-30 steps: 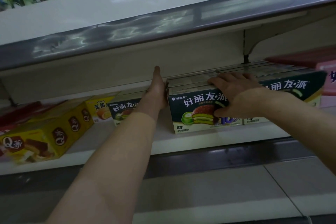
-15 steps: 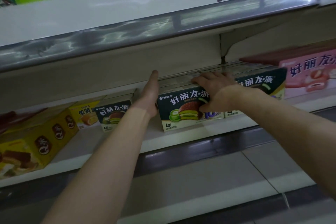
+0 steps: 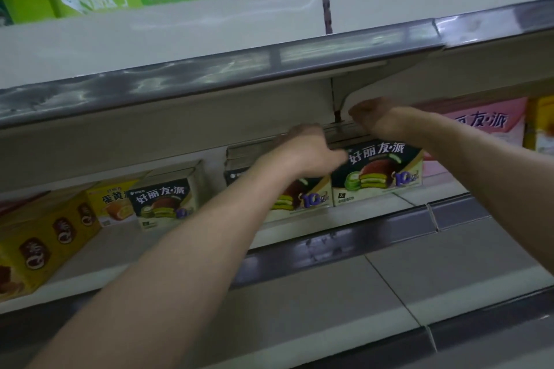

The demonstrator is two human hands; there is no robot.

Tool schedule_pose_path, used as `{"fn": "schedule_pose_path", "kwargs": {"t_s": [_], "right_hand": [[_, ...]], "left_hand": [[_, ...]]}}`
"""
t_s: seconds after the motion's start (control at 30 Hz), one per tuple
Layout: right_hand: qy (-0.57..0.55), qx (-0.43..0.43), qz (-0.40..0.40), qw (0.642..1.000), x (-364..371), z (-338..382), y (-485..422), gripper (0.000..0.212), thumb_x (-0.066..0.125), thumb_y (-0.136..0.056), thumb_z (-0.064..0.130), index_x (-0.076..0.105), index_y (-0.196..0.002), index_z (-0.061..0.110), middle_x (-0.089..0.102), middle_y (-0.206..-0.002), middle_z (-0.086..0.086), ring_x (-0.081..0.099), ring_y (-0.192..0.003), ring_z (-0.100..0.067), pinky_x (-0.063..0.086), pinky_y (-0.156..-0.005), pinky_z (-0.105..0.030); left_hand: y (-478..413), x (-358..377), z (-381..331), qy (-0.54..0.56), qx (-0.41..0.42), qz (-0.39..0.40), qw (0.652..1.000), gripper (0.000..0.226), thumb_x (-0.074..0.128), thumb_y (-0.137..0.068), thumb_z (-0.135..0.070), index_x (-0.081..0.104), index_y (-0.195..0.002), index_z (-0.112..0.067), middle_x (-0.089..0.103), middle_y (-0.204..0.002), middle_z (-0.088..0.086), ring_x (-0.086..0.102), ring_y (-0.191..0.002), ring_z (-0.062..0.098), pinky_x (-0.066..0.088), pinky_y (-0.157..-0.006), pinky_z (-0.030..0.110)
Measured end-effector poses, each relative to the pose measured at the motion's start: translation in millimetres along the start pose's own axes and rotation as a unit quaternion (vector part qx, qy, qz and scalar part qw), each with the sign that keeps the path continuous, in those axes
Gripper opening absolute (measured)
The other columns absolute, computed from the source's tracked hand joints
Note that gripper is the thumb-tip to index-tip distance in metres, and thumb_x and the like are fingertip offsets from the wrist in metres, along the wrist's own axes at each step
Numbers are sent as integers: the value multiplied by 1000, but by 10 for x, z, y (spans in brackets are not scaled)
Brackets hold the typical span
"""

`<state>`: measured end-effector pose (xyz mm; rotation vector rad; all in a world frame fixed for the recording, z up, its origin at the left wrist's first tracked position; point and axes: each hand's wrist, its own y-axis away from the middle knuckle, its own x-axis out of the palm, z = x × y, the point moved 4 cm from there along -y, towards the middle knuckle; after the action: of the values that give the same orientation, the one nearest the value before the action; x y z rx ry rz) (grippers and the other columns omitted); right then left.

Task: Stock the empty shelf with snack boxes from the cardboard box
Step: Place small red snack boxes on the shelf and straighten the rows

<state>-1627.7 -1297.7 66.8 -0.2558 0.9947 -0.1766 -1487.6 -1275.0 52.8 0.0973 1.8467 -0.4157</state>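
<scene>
Two dark green snack boxes stand side by side on the white shelf (image 3: 99, 252). The right box (image 3: 377, 177) shows its whole front. The left box (image 3: 302, 198) is partly hidden by my left arm. My left hand (image 3: 305, 153) rests palm-down on the top front edge of the left box, thumb stretched toward the right box. My right hand (image 3: 374, 117) is raised just above the back of the right box, under the upper shelf; its fingers point away and are hidden. A third dark green box (image 3: 165, 201) stands apart further left. The cardboard box is out of view.
The upper shelf's grey rail (image 3: 209, 75) hangs low over both hands. Yellow boxes (image 3: 45, 237) and a smaller yellow box (image 3: 111, 204) fill the left end. A pink box (image 3: 485, 126) stands to the right. The lower shelf's dark rail (image 3: 329, 246) runs in front.
My left hand moved from the left side of the left box onto its top. My right hand let go of the box front and rose toward the back. The view shifted left.
</scene>
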Motion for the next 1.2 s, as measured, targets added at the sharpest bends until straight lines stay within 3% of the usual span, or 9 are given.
{"fn": "schedule_pose_path", "kwargs": {"t_s": [0.1, 0.2, 0.33, 0.43, 0.77, 0.9, 1.03, 1.2], "right_hand": [[10, 26, -8, 1000, -74, -202, -200, 41, 34, -104, 28, 50, -132, 4, 49, -137, -16, 49, -113, -30, 36, -86, -29], [-13, 34, 3, 999, -137, -359, -380, 52, 35, -103, 40, 42, -141, 5, 44, -143, -16, 45, -123, -31, 31, -84, -28], [-16, 21, 38, 999, -94, -400, -552, 52, 36, -103, 39, 43, -140, 4, 43, -145, -15, 44, -125, -30, 31, -85, -28], [7, 0, 69, 998, -39, -363, -634, 47, 34, -104, 31, 45, -137, 0, 45, -142, -18, 46, -126, -30, 36, -90, -26], [85, -39, 89, 992, 79, -295, -930, 34, 40, -100, 17, 54, -123, -3, 56, -126, -19, 54, -102, -27, 43, -87, -32], [122, -28, 87, 988, 117, -360, -1074, 35, 45, -97, 22, 52, -124, 0, 56, -126, -17, 55, -108, -27, 43, -91, -34], [132, -12, 80, 988, 163, -430, -1216, 21, 48, -93, 26, 50, -104, 8, 57, -122, -15, 56, -112, -29, 44, -100, -40], [143, -4, 104, 984, 273, -438, -1350, 44, 46, -95, 29, 49, -131, 5, 51, -134, -15, 51, -119, -30, 39, -105, -40]], "left_hand": [[-133, 202, -309, -17, 13, 62, 998, 65, 59, -90, -50, 41, -141, -14, 47, -140, 6, 50, -120, 24, 42, -94, 31], [-332, 335, -492, -29, 3, 78, 997, 70, 65, -83, -56, 46, -136, -15, 53, -132, 5, 52, -118, 25, 43, -101, 39], [-541, 431, -625, -75, 2, 62, 995, 60, 68, -85, -49, 50, -132, -17, 57, -124, 5, 52, -100, 19, 42, -81, 28], [-625, 472, -663, -99, -3, 62, 993, 66, 68, -84, -50, 46, -137, -18, 56, -129, 3, 53, -103, 18, 35, -74, 26], [-716, 532, -602, -86, -29, 72, 993, 82, 73, -77, -54, 35, -143, -26, 53, -135, 0, 54, -116, 21, 38, -81, 27], [-738, 562, -578, -90, -28, 57, 994, 88, 73, -75, -55, 30, -146, -28, 49, -138, 0, 49, -123, 23, 34, -88, 31], [-739, 588, -558, -82, -25, 51, 995, 93, 74, -75, -55, 24, -149, -28, 46, -139, 1, 43, -127, 25, 32, -93, 33], [-730, 590, -552, -109, -20, 39, 993, 90, 69, -78, -58, 25, -148, -24, 39, -144, 4, 36, -132, 26, 27, -103, 38]]}}
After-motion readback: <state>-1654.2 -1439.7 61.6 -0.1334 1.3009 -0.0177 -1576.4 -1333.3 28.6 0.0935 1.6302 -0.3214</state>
